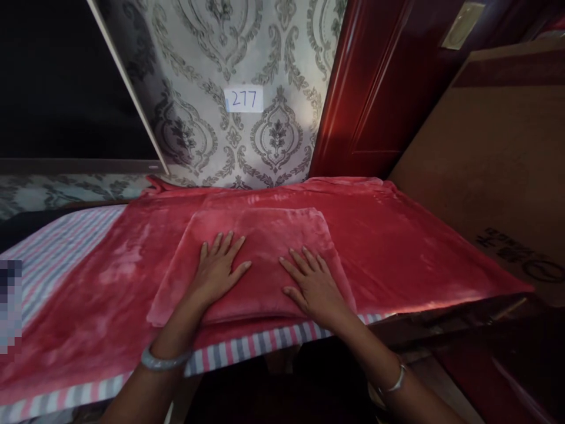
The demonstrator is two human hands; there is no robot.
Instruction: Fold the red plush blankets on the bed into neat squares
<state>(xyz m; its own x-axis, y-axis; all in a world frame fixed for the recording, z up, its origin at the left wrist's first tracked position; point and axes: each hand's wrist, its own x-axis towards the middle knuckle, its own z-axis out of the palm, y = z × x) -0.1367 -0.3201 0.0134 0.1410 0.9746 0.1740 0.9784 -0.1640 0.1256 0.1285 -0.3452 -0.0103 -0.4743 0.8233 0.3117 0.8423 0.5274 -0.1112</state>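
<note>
A pink plush cushion cover (pixel 265 235), flat and roughly square, lies on a larger red plush blanket (pixel 384 235). My left hand (pixel 218 268) rests palm down on the left part of the cover, its fingers spread and the thumb pointing inward. On the right part, my right hand (pixel 315 285) also lies flat with its fingers apart. Neither hand grips anything. The cover's near edge shows a dark gap or fold between my wrists. Whether anything is inside the cover, I cannot tell.
A striped cloth (pixel 256 347) shows beneath the blanket at the front edge and left. Behind stand a patterned wall with a paper label (pixel 244 99) reading 277, a dark screen (pixel 66 82) and a red-brown door (pixel 375 88). A large cardboard box (pixel 494 159) leans at right.
</note>
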